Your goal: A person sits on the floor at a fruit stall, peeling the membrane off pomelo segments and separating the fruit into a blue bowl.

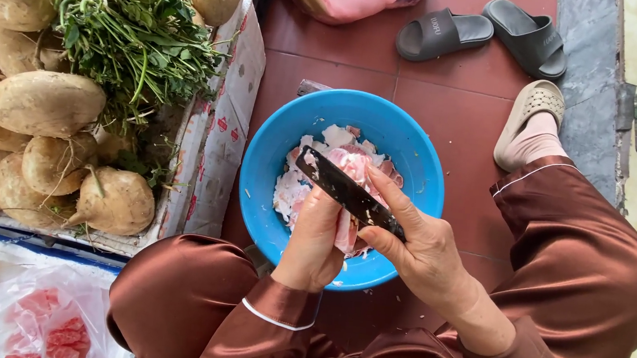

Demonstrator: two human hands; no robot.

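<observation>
Knife (344,191) gripped, right hand (424,251).

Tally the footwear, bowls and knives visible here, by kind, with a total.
Dark slippers, lying loose: 2
Beige slipper, on a foot: 1
Blue bowl: 1
Knife, held in the right hand, against the pink piece in the left hand: 1
Total: 5

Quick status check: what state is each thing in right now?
Left hand: gripping a pink piece over the bowl.
Right hand: gripping the knife.
Knife: blade laid across the pink piece.
Blue bowl: on the floor, partly filled with peelings.
Root vegetables: piled unpeeled in a box.
Dark sandals: off, lying on the floor.
</observation>
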